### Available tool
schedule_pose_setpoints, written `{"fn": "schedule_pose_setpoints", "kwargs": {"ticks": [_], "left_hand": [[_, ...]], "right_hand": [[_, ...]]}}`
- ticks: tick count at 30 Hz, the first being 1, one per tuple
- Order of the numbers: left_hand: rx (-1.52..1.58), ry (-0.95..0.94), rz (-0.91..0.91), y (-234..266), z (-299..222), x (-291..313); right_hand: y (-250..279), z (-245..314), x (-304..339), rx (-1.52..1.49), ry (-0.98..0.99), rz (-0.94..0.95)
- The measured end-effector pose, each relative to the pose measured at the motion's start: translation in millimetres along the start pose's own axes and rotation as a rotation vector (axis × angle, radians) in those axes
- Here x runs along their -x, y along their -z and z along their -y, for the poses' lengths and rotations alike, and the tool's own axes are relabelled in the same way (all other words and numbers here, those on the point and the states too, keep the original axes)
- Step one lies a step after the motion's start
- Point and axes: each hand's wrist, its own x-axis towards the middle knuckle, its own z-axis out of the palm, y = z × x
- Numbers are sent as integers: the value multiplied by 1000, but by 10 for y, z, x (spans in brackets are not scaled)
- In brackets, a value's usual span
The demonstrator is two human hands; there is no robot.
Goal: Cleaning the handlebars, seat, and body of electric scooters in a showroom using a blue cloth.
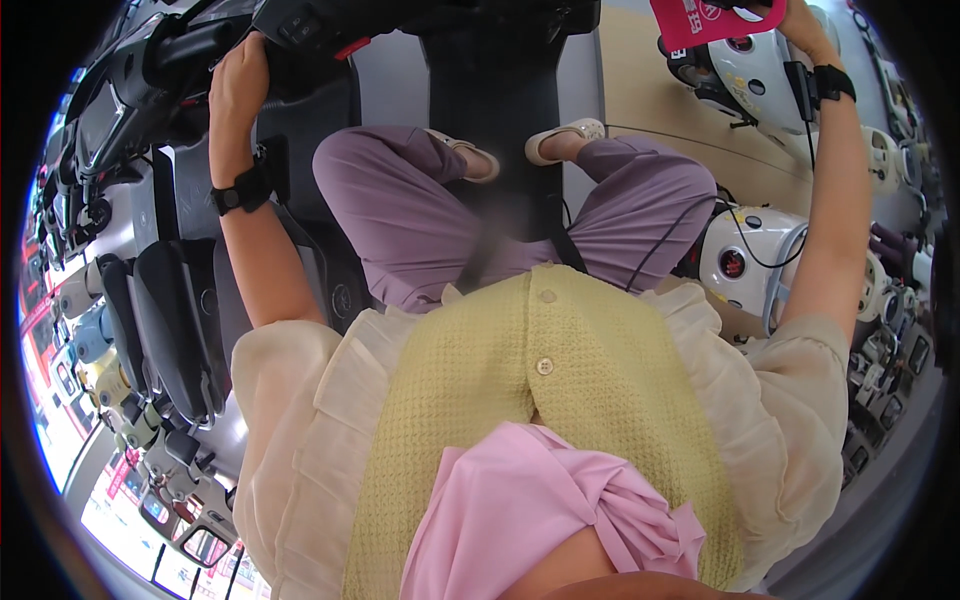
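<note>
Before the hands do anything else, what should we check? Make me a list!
1. Left hand on the black handlebar: ok, it looks curled around it.
2. Right hand holding firmly: cannot tell, the picture's edge cuts it off.
3. Pink-red card away from the right hand: not ok, it shows right beside it.
4. Beige clogs on both feet: ok.
5. Black cable clear of the purple trousers: not ok, it crosses the right leg.
</note>
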Motion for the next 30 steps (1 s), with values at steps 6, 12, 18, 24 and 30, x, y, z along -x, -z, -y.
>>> {"fn": "schedule_pose_setpoints", "kwargs": {"ticks": [6,12,18,24,30], "left_hand": [[-3,494,-126,115,-429,133],[-83,264,-419,171,-605,127],[-5,156,-498,226,-660,129],[-6,127,-524,249,-692,133],[-1,143,-496,259,-695,123]], "right_hand": [[-114,25,81,-146,28,-124],[-235,-104,98,-21,54,-289],[-149,-117,41,-59,126,-147],[100,18,-124,-530,-64,298],[178,57,-143,-537,-105,369]]}}
